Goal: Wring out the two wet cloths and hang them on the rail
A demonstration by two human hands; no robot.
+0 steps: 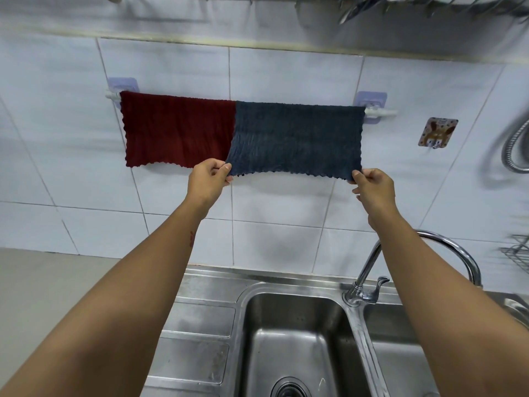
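Observation:
A dark red cloth (174, 130) hangs flat over the left half of a white wall rail (380, 112). Beside it on the right half hangs a dark blue cloth (297, 138), its left edge slightly overlapping the red one. My left hand (207, 181) pinches the blue cloth's lower left corner. At its lower right corner, my right hand (372, 189) pinches the hem. Both hands hold the bottom edge out from the tiled wall, stretched taut. The rail shows only at its two ends, on purple adhesive brackets.
Below my arms lies a stainless steel sink (294, 339) with a drainboard on its left and a curved tap (369, 282) at the right. A sticker hook (437, 132) and a metal shower hose (515, 150) hang on the right wall. A dish rack runs overhead.

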